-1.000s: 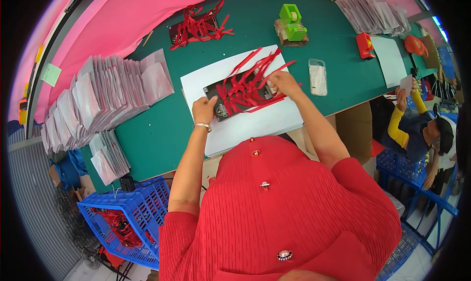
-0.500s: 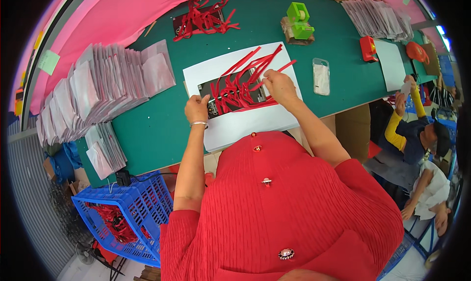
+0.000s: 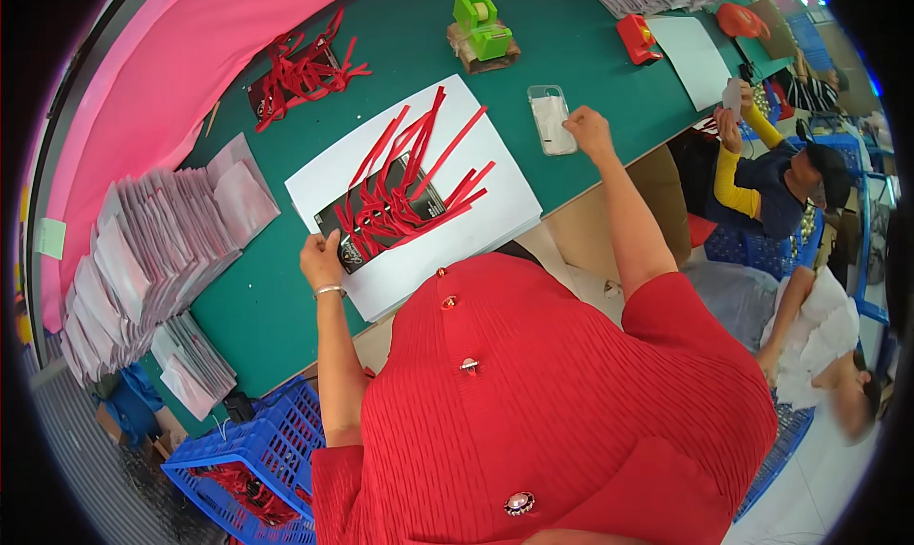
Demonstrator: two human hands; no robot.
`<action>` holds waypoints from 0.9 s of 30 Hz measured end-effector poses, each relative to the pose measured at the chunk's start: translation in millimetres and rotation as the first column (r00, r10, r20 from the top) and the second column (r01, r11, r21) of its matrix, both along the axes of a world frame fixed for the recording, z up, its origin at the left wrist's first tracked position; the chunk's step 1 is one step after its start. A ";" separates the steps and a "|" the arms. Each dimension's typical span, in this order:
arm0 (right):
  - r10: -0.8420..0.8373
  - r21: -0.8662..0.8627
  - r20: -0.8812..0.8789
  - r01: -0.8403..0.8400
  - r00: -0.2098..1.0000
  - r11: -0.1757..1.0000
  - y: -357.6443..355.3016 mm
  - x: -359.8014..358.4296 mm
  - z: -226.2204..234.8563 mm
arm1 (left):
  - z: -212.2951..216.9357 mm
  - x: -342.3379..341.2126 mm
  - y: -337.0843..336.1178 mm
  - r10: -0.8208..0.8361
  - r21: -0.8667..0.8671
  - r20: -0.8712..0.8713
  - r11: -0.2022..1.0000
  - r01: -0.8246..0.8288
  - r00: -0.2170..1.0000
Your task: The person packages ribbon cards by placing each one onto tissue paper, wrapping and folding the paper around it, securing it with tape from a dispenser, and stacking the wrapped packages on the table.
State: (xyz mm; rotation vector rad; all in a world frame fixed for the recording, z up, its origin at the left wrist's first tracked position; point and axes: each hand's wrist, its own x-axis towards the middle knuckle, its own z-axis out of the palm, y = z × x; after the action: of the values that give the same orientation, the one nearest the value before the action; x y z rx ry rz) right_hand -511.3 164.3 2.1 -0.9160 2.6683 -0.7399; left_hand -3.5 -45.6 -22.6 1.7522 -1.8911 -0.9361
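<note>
Left grip [image 3: 321, 257] pinching 1 black card [image 3: 381, 217] w/ red strips [image 3: 409, 188], right grip [image 3: 587, 129] curled shut by 1 clear pouch [image 3: 551, 119]

A flat green table top [image 3: 581, 59] carries a white rectangular paper sheet [image 3: 476, 226]. On the sheet lies a black card [image 3: 395, 202] crossed by bright red ribbon strips [image 3: 419, 178]. A second bundle of red strips [image 3: 300, 69] lies on a dark card near a pink cloth backdrop [image 3: 190, 50]. Pale grey-white translucent pouches [image 3: 152, 250] are fanned in stacks. A lime-green tape dispenser [image 3: 481, 17] sits on a brown block. A clear plastic box [image 3: 550, 118] holds white contents. A blue lattice plastic crate [image 3: 243, 459] holds red strips. The ribbed red knit garment [image 3: 533, 412] bears pearl-and-gold buttons.
</note>
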 end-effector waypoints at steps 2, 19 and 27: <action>0.005 0.027 -0.001 -0.005 1.000 1.000 5.1 -10.1 -7.8 | 1.1 1.2 2.6 0.019 0.018 -0.012 1.000 -0.018 1.000; 0.639 -0.322 0.295 -0.556 0.711 0.767 -38.7 133.7 49.6 | 51.9 -7.9 29.5 -0.273 -0.280 -0.127 0.932 0.230 0.953; 0.897 -0.020 0.152 -0.906 0.414 0.422 -48.2 208.1 28.8 | 41.4 -6.8 29.2 -0.384 -0.334 0.087 0.858 0.390 0.919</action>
State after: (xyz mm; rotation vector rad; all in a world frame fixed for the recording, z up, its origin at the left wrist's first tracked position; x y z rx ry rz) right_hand -303.2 116.1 30.9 -1.9321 1.5815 -0.3814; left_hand -10.3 -16.4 18.8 1.2006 -2.3069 -0.6573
